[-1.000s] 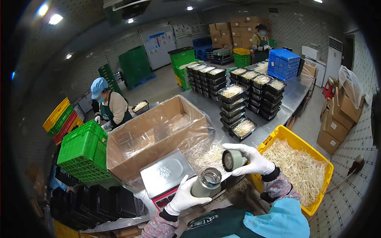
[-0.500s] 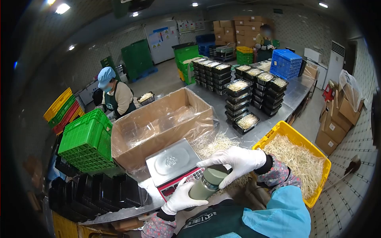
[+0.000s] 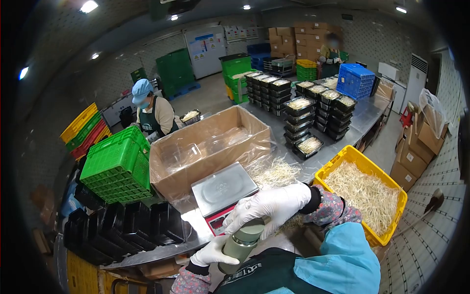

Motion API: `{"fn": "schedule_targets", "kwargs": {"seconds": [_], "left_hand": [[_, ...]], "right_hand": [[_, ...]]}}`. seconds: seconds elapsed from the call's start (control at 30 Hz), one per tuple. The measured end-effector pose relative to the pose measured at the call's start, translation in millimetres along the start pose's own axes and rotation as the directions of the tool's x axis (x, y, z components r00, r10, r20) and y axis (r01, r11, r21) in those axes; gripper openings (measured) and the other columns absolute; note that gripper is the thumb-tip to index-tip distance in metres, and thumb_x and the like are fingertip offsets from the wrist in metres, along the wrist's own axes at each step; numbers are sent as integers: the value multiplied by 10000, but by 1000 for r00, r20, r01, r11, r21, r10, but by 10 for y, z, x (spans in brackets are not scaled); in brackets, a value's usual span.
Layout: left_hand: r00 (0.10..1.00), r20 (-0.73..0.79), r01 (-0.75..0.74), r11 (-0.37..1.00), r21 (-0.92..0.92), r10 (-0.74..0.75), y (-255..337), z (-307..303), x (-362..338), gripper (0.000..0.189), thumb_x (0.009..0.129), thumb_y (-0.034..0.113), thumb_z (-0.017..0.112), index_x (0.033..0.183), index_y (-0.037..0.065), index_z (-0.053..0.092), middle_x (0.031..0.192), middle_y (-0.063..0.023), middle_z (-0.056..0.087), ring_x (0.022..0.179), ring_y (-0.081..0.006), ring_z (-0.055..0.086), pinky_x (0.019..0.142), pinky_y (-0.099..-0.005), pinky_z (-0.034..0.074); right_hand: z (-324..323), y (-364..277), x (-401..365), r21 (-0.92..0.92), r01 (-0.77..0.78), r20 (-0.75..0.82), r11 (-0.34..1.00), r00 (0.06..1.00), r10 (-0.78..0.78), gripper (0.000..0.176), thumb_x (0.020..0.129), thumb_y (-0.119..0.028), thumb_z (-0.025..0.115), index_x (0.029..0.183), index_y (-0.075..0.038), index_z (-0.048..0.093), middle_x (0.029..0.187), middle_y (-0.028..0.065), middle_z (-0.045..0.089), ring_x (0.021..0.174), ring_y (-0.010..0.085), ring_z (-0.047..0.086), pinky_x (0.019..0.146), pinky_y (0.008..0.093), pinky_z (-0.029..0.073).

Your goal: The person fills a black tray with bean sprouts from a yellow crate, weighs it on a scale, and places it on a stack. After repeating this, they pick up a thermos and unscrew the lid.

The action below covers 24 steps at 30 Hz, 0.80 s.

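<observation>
My left hand (image 3: 211, 253), in a white glove, grips the body of a grey-green steel flask (image 3: 239, 246) close to my chest. My right hand (image 3: 267, 207), also gloved, is clamped over the flask's lid at the top. The flask is tilted a little to the right. Just beyond my hands stands a small scale (image 3: 223, 186) with a steel platter and a red front, and loose bean sprouts (image 3: 274, 172) lie on the steel table beside it.
A plastic-lined cardboard box (image 3: 210, 149) stands behind the scale. A yellow crate of sprouts (image 3: 364, 193) is at right, a green crate (image 3: 116, 164) and nested black trays (image 3: 122, 228) at left. Stacks of filled black trays (image 3: 306, 115) cover the far table. Two other people work further off.
My right hand brought the lid from beside the flask down onto its open mouth and now covers it. Both hands and flask have dropped lower, nearer my body.
</observation>
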<state>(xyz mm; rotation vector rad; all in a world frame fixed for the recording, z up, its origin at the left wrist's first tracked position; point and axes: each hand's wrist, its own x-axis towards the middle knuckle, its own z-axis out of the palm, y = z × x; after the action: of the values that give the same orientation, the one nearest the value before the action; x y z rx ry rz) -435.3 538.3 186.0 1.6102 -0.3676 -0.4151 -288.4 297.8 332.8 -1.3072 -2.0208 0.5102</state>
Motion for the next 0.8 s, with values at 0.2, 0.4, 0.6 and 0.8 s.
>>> {"fn": "schedule_targets", "kwargs": {"seconds": [0.2, 0.4, 0.6, 0.8], "left_hand": [[969, 246, 92, 925, -368, 1, -125, -68, -282, 937, 686, 257, 869, 1438, -22, 385, 1290, -185, 592, 1191, -294, 587, 1043, -420, 450], [999, 32, -14, 971, -240, 23, -58, -26, -489, 914, 689, 229, 869, 1432, -32, 404, 1290, -147, 599, 1184, -251, 578, 1042, -387, 437], [972, -233, -1, 998, 64, 16, 83, 84, -493, 746, 680, 256, 891, 1300, -9, 573, 1231, -117, 619, 1087, -201, 587, 983, -348, 445], [797, -461, -29, 788, 615, 390, 159, 305, -396, 713, 610, 358, 896, 1168, -3, 638, 980, -135, 681, 990, -312, 633, 994, -416, 421]], "right_hand": [[165, -46, 339, 42, 105, 40, 994, 993, -107, 597, 784, -105, 800, 1333, -81, 567, 1317, 147, 577, 1255, 330, 522, 1063, 420, 422], [270, -89, 487, -7, 110, 55, 994, 992, -109, 631, 740, -85, 814, 1321, -67, 567, 1288, 147, 588, 1224, 330, 544, 1033, 410, 446], [298, -167, 460, -214, -234, 51, 948, 967, 250, 715, 740, -266, 823, 1368, -91, 528, 1249, 152, 602, 1117, 330, 614, 933, 399, 500], [454, -245, 580, -408, -561, -138, 720, 818, 559, 727, 890, -557, 633, 1346, 0, 530, 1049, 236, 655, 950, 372, 660, 855, 434, 518]]}}
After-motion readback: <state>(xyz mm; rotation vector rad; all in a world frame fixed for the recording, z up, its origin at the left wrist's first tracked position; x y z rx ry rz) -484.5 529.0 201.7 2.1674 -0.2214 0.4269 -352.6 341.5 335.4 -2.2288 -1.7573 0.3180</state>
